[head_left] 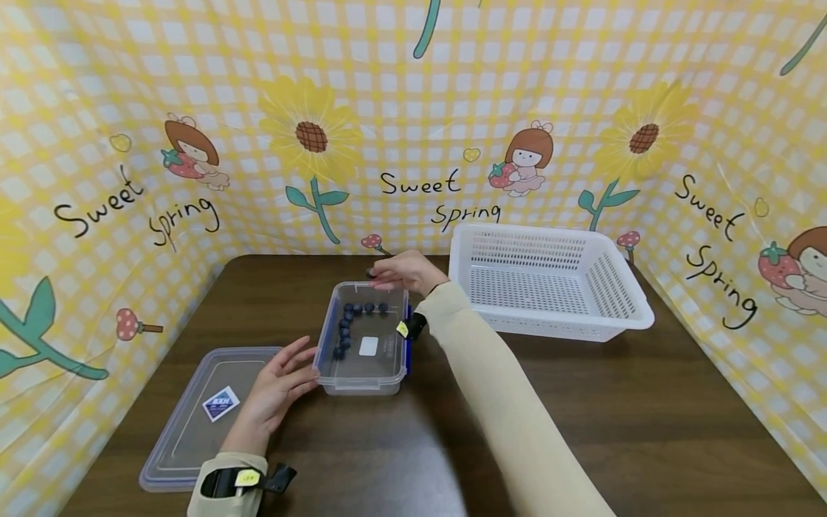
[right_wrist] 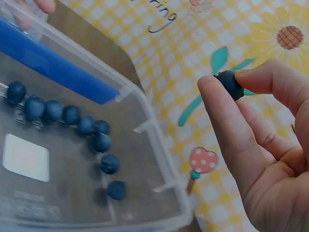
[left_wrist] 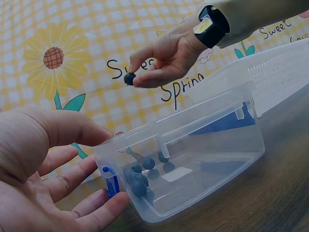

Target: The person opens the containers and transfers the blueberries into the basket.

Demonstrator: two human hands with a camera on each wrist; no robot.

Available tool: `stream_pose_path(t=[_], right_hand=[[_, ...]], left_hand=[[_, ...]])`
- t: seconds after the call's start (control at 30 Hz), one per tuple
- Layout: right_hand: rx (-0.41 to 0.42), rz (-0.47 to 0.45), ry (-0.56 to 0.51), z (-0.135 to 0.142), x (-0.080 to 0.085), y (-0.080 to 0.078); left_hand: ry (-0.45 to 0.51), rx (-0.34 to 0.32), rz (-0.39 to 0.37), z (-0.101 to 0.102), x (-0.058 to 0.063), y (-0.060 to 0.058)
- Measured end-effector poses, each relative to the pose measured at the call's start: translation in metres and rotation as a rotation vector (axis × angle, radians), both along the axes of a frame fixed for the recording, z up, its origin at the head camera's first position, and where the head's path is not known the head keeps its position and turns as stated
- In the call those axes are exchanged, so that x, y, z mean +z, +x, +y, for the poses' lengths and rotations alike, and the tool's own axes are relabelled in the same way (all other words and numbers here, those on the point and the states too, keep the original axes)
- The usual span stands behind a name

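1. Head view: a clear box (head_left: 362,382) sits on the brown surface (head_left: 581,402). Inside it, 9 blueberries (head_left: 345,333) form a bent line along its far and left sides, beside a white label (head_left: 368,346).
2. Head view: the left hand (head_left: 278,384) has its fingers spread and touches the box's left side near the front corner. The right hand (head_left: 408,273) is at the box's far edge, pinching 1 dark berry (head_left: 370,273).
3. Head view: a lid (head_left: 187,431) with a diamond-shaped sticker (head_left: 222,403) lies left of the box, partly under the left arm. A white basket (head_left: 549,320) stands right of the box and a little farther back, and a yellow checked cloth (head_left: 400,100) hangs behind the box.
4. Left wrist view: the left thumb meets the box's rim, and the other fingers stay apart along its outer wall by a blue clip (left_wrist: 112,183). The right hand holds the berry above the box, well clear of the rim.
5. Right wrist view: thumb and fingertip pinch the berry, which is beside the box, outside its rim. The 9 blueberries rest on the box's floor.
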State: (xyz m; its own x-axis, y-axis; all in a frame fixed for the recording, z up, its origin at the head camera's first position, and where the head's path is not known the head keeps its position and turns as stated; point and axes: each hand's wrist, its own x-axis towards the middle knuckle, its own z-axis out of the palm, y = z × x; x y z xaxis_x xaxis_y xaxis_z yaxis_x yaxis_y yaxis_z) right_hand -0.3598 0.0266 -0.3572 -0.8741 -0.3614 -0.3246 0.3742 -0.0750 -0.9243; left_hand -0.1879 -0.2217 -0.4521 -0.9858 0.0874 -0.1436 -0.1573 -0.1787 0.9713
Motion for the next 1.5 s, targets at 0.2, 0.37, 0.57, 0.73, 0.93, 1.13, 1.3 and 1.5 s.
stream_pose_path(t=[0.2,0.37,0.57,0.73,0.93,1.13,1.3,1.5], right_hand=[[0.008,-0.004,0.048,0.023,0.014,-0.011],[-0.078,0.002,0.044,0.052,0.021,-0.018],[-0.186,-0.002,0.018,0.087,0.025,-0.024],[-0.245,-0.025,-0.015,0.118,0.027,-0.025],[-0.270,-0.048,-0.013,0.153,0.020,-0.023],[-0.332,-0.089,-0.043,0.180,0.012,-0.019],[-0.372,-0.111,-0.052,0.194,0.009,-0.015],[-0.404,-0.124,0.026,0.205,0.008,-0.009]], left_hand=[[0.008,-0.002,-0.003,0.000,0.001,0.000],[0.020,0.015,-0.012,0.002,0.002,0.000],[0.019,0.013,-0.012,0.001,0.003,0.001],[0.024,0.010,-0.017,0.001,0.002,0.000],[0.028,0.011,-0.016,0.000,0.002,0.000],[0.025,0.013,-0.014,0.001,0.002,0.001],[0.030,0.011,-0.006,0.001,0.003,0.001],[0.046,0.005,0.014,0.000,0.000,0.002]])
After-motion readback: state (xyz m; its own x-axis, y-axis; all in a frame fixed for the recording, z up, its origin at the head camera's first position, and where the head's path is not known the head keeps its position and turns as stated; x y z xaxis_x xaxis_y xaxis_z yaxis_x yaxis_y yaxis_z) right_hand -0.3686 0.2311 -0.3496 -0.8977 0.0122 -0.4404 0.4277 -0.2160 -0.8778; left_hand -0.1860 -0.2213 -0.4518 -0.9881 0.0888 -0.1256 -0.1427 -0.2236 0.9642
